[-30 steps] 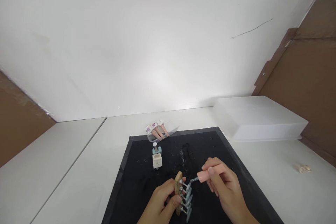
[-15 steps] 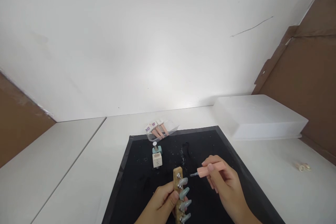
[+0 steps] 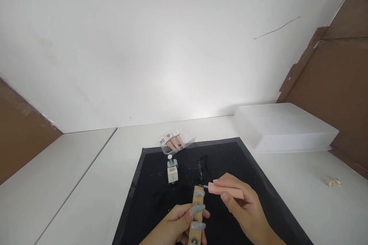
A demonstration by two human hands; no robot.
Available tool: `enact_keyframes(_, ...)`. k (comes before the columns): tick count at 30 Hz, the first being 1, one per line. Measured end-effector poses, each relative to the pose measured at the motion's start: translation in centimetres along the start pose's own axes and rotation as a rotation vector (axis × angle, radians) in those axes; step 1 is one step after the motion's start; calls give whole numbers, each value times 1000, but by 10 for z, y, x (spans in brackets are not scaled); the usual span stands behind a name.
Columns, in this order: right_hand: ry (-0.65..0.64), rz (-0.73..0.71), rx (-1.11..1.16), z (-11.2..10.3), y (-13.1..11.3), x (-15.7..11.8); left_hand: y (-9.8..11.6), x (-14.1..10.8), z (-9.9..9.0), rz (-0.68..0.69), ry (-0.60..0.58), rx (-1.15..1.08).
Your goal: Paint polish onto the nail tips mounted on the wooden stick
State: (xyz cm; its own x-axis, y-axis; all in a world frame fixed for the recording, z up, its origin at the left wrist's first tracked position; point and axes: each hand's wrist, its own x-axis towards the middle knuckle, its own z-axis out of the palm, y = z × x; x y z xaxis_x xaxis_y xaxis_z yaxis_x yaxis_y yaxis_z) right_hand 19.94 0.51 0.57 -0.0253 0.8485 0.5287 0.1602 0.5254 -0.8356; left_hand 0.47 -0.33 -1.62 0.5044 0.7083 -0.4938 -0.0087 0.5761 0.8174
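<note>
Wooden nail-tip strip [image 3: 197,216] is in the L hand [image 3: 178,222], over the black mat [image 3: 222,159], bottom ctr of view; its near end runs to the pic edge. False nail tips [image 3: 198,225] sit crosswise along it, grey & grey-green, w/ small metal mounts showing btwn them. L fingers are wrapped round the strip, thumb on top by the 2nd tip from the far end.

R hand [image 3: 244,206] has its fingers pinched on a pink polish brush cap [image 3: 225,190], approx level, brush pointing L. Bristle end is at the strip's far end, right by the top tip; can't tell if touching.

Beyond the L hand, on the mat: white square polish bottle [image 3: 173,175], w/ a teal bottle [image 3: 172,164] w/ silvery top just behind. Clear tray [image 3: 189,138] at the mat's far edge holds pink-capped polish bottles [image 3: 173,143] lying on their sides. R side of the white table [image 3: 86,183]: translucent white plastic box [image 3: 287,130], plus small cream rings [image 3: 332,182] nearer.
</note>
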Motion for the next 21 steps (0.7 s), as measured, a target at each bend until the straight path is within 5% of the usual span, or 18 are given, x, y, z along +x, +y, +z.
enact_keyframes(21, -27, 144, -101, 2, -2, 0, -1, -1, 3, -33, -7, -132)
